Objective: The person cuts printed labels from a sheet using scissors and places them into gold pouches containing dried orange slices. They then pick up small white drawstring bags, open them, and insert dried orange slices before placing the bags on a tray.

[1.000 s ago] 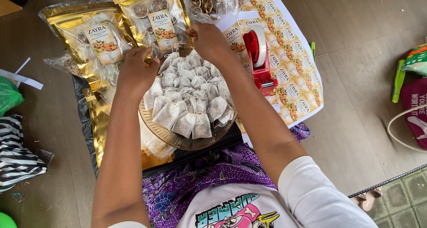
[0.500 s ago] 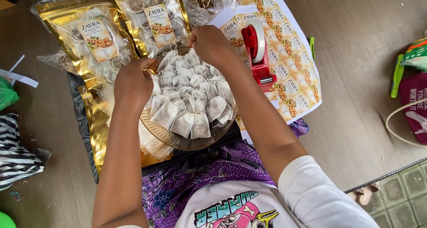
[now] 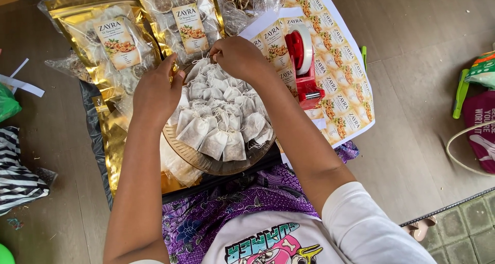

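A round woven tray (image 3: 206, 163) rests in front of my lap, heaped with several small white drawstring pouches (image 3: 221, 114). My left hand (image 3: 154, 91) lies on the left side of the heap, fingers curled among the pouches. My right hand (image 3: 238, 58) hovers over the far edge of the heap, fingers pinched on a pouch or its string. What the left hand holds is hidden.
Gold stand-up bags (image 3: 116, 42) with labels and dried fruit slices lie beyond the tray. A red tape dispenser (image 3: 304, 68) stands on a sheet of printed labels (image 3: 343, 78) at right. Striped cloth (image 3: 18, 176) lies at left, bags (image 3: 479, 120) at the right edge.
My left hand has moved down and right onto the pouch heap. My right hand stays at the heap's far edge. The view has shifted slightly.
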